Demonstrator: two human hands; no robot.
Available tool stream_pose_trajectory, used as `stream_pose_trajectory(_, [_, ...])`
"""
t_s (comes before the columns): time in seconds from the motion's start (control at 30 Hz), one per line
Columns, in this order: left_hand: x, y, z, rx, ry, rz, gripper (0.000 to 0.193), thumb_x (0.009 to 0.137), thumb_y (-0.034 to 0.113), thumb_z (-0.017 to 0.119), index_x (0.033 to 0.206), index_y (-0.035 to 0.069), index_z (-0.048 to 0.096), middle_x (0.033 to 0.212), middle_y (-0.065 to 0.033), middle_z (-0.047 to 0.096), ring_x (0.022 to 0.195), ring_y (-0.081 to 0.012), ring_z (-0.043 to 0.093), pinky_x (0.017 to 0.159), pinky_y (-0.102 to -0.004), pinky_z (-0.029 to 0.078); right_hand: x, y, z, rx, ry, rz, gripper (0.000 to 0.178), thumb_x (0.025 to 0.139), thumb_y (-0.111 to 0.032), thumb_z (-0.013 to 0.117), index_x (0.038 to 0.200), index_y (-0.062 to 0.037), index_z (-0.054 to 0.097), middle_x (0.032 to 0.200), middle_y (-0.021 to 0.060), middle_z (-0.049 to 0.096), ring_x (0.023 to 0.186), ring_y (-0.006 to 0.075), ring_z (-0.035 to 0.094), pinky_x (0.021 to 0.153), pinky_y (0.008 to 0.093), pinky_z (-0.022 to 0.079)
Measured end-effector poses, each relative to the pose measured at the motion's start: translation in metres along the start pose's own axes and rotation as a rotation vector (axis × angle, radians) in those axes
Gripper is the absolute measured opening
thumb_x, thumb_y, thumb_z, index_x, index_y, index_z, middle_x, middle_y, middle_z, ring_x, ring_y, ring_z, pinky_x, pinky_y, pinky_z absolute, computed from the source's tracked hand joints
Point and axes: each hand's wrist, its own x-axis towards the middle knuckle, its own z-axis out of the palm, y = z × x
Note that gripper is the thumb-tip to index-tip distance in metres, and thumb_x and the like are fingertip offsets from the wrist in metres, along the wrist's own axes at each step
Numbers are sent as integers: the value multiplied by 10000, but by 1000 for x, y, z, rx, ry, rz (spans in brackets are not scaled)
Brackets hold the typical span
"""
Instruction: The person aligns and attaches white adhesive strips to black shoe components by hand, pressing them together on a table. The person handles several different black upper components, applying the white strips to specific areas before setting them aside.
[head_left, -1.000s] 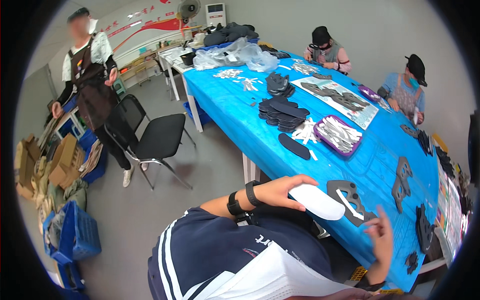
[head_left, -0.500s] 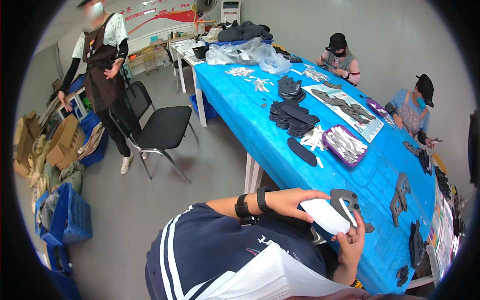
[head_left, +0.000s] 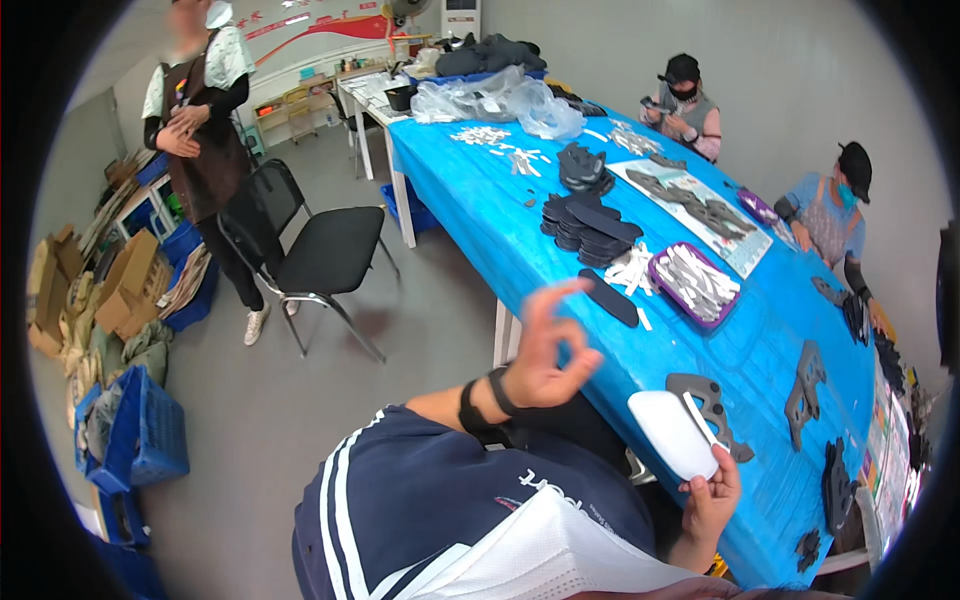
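Blue-covered table [head_left: 775,325], near edge: white rounded pad [head_left: 668,435] held up in the right hand [head_left: 712,487].
Pad looks light, thin, probably bendable; best pinched by one end. Right thumb and fingers grip its near-right end, the rest extending far-left; left hand [head_left: 548,350] empty, fingers parted, clear of it.

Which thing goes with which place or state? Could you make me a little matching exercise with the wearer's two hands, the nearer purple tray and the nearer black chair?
Things
1. left hand
2. right hand
3. nearer purple tray
4. nearer black chair

Places and states
A. full of pale strips
B. gripping a white rounded piece
C. standing on the grey floor
D. raised, holding nothing

Pairs: 1-D, 2-B, 3-A, 4-C
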Motion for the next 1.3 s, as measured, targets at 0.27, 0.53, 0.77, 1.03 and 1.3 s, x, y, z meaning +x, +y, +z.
stream_pose_trajectory(0.27, [0, 3, -9, -64, 328, 168, 703, 695, -223, 544, 1246, 128, 283, 1277, -347, 428, 541, -109, 538, 604, -246, 435, -5, 7, -12, -14, 35, -5, 605, 786, -87, 738, 1288, 89, 448, 1045, 176, 640, 787, 154, 642, 611, 224, 528])
stream_pose_trajectory(0.53, [-15, -24, -15, -1267, -222, -391, 513, 770, -67, 506, 1160, 153, 257, 748, -131, 547, 535, -226, 565, 464, -285, 470, 1, 14, -9, -56, -38, 53, 573, 794, -63, 727, 1271, 103, 458, 1045, 192, 652, 862, 175, 657, 674, 245, 543])
stream_pose_trajectory(0.77, [-30, -39, 13, -1089, -534, -518, 442, 891, 145, 584, 1223, 45, 310, 1082, -193, 580, 921, -264, 612, 805, -348, 481, 1, 16, -7, -50, -102, 73, 596, 774, -102, 754, 1267, 84, 475, 1060, 153, 650, 862, 165, 654, 687, 243, 539])
stream_pose_trajectory(1.03, [-31, -14, 37, -913, -1254, -717, 495, 960, 251, 535, 1376, 17, 399, 1120, -131, 590, 796, -164, 607, 739, -302, 497, -6, 15, -8, -77, -148, 95, 546, 796, -1, 709, 1275, 85, 461, 1080, 184, 634, 916, 182, 638, 773, 282, 529])
stream_pose_trajectory(1.3, [-28, -8, 33, -1096, -1102, -748, 578, 982, 189, 482, 1492, 80, 232, 1174, -122, 572, 725, -122, 576, 705, -247, 506, -9, 18, -9, -63, -160, 145, 508, 803, 67, 677, 1263, 86, 462, 1097, 191, 628, 1012, 192, 619, 876, 291, 501])
